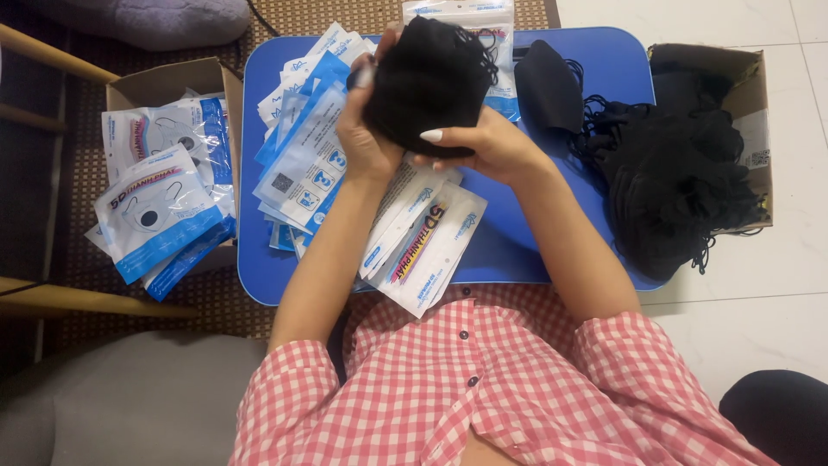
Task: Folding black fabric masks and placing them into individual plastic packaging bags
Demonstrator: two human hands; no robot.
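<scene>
Both of my hands grip a stack of black face masks (427,82) above the small blue table (604,69). My left hand (362,134) wraps the stack's left side. From the right and underneath, my right hand (487,147) supports the stack, thumb across the front. Flat white-and-blue mask pouches (306,164) lie spread over the table's left half, and a few more (423,237) lie under my forearms at the near edge. A single black mask (548,86) rests on the table just right of my hands.
A large heap of black masks (677,181) spills from a cardboard box (750,103) at the table's right. Another cardboard box (159,82) on the left holds filled pouches (159,207). Wooden chair rails (78,298) cross the woven mat on the left.
</scene>
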